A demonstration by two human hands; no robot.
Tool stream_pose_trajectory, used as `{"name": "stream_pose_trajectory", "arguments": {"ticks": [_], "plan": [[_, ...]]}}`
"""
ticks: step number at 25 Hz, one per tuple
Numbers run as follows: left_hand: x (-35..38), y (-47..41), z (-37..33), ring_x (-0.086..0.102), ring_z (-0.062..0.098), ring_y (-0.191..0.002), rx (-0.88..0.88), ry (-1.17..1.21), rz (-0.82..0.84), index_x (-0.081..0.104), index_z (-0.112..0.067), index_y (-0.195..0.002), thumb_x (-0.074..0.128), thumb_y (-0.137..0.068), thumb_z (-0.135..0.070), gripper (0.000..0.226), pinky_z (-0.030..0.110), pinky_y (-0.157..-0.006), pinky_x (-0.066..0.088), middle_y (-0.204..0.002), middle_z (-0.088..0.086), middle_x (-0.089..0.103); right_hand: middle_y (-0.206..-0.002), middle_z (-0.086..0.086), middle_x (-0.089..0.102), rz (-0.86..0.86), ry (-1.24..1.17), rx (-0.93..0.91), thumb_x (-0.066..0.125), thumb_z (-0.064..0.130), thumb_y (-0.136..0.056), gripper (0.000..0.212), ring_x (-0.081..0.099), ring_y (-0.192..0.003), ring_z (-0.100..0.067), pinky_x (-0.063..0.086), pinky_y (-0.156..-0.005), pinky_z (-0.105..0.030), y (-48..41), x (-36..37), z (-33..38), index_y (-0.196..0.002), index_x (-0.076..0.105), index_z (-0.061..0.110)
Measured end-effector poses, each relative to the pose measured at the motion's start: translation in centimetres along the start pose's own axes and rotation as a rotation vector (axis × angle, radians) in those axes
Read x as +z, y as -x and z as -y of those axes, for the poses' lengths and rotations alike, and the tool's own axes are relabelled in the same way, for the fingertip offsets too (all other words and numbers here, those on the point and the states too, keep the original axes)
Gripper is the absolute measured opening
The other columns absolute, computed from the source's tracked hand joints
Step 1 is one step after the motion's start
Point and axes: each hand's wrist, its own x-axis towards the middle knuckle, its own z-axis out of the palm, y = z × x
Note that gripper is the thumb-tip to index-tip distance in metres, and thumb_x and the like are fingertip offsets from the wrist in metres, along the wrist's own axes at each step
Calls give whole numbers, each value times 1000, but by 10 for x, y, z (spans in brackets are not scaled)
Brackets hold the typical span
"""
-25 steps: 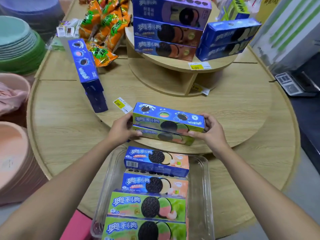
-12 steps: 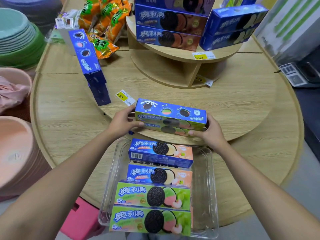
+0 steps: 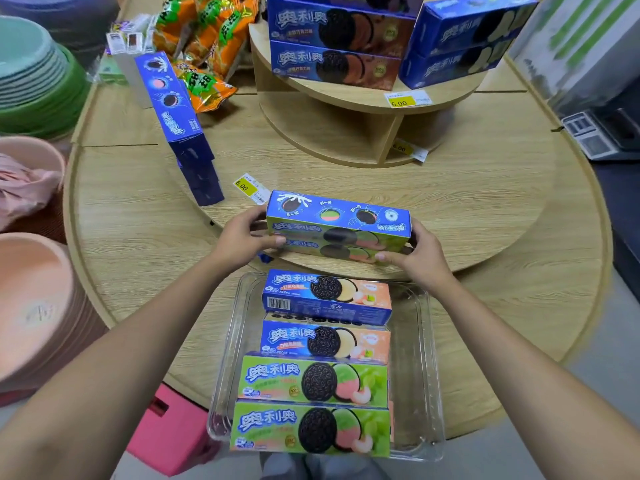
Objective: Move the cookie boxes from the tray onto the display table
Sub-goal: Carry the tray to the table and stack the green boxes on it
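Two green cookie boxes [image 3: 337,226] lie stacked on the front edge of the round wooden display table's raised tier [image 3: 485,209]. My left hand [image 3: 242,237] grips their left end and my right hand [image 3: 414,254] grips their right end. Nearer to me, a clear plastic tray [image 3: 419,358] sits on the table's lower ring. It holds two blue-and-peach cookie boxes [image 3: 327,294] at its far end and two green cookie boxes [image 3: 311,379] at its near end.
A stack of blue boxes [image 3: 180,129] stands on the tier to the left, with a yellow price tag [image 3: 246,186] beside it. Blue boxes fill the top tier [image 3: 332,46], orange snack bags [image 3: 207,46] lie behind. Stacked plastic basins [image 3: 31,74] crowd the left.
Both hands have kept hold of the two stacked green boxes, which sit a little further back on the tier. The camera has shifted, so the tray shows more fully.
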Motion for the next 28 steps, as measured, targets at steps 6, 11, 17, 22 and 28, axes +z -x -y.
{"name": "stream_pose_trajectory", "arguments": {"ticks": [6, 11, 17, 22, 28], "plan": [[0, 17, -4, 54, 16, -108, -72, -122, 29, 26, -20, -143, 76, -72, -12, 87, 34, -90, 48, -130, 1, 47, -126, -2, 51, -143, -32, 80, 81, 6, -63, 85, 49, -116, -12, 46, -89, -23, 19, -14, 0, -136, 40, 22], [9, 130, 19, 53, 11, -111, -68, -200, -135, 38, -26, -136, 62, -64, -54, 81, 25, -86, 43, -129, -5, 51, -121, 0, 56, -240, -110, 140, 70, 4, -76, 55, 55, -95, 1, 47, -75, -7, 116, -6, -15, -123, 50, 23], [42, 241, 45, 60, 2, -106, -294, 1, -40, 41, -47, -120, 77, -48, -64, 83, 19, -81, 50, -117, -25, 59, -122, 5, 56, 155, -7, 300, 79, 21, -70, 66, 60, -100, 4, 49, -80, -12, 188, 37, -37, -125, 46, 35], [55, 253, 41, 67, 0, -88, -300, -215, 16, 28, -61, -118, 78, -60, -41, 79, 26, -70, 49, -92, -36, 64, -130, 3, 52, 135, 203, 335, 76, 63, -48, 89, 55, -116, -18, 45, -100, -45, 195, 56, -51, -127, 43, 39], [55, 247, 49, 65, 13, -99, -332, -256, -5, 34, -33, -128, 83, -56, -39, 87, 30, -75, 48, -96, -31, 56, -113, -6, 64, 48, 186, 355, 83, 33, -52, 70, 61, -102, -22, 48, -93, -46, 192, 58, -44, -113, 50, 30]]}}
